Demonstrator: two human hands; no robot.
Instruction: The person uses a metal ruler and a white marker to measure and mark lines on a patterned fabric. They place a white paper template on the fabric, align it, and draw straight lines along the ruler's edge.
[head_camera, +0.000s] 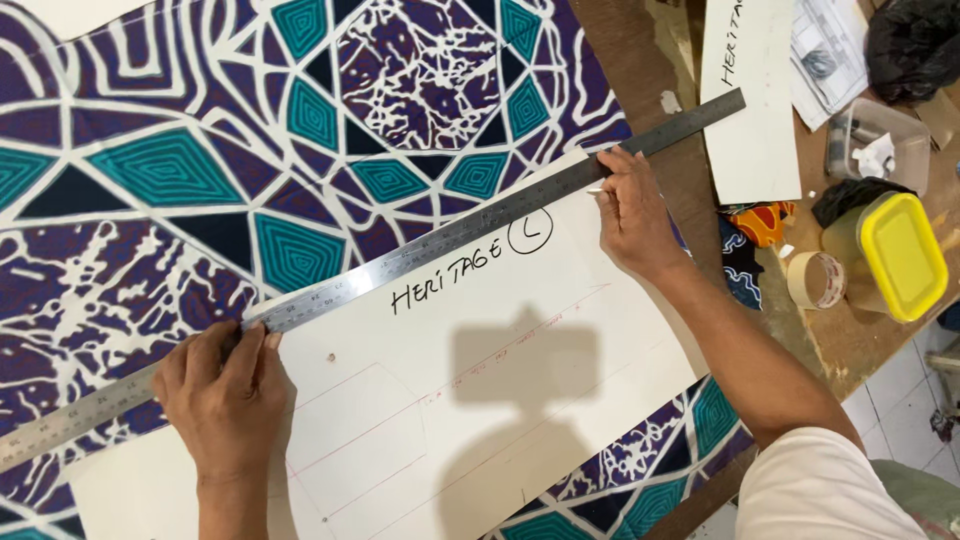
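Across the patterned cloth (300, 150), printed in purple, teal and white, lies a large white paper pattern piece (480, 400) marked with faint red lines and a handwritten label. Along its upper edge runs a long steel ruler (420, 250), slanting from the lower left up to the upper right, where its end reaches past the cloth onto the wooden worktop (850, 340).

From the head view, the left hand (228, 395) is spread flat, fingers pressing down on the ruler near its lower end, with the palm resting on the paper. The right hand (632, 215) sits at the ruler's upper stretch, fingers curled and pinched around a small white marking piece (597, 190), whose tip touches the ruler's edge; what kind of marker it is cannot be told.

Right of the cloth, on the worktop, stand a roll of tape (815, 280), a container with a yellow lid (900, 255), a clear plastic box (880, 140), a second white pattern piece (750, 110) and scraps of coloured fabric (755, 225).
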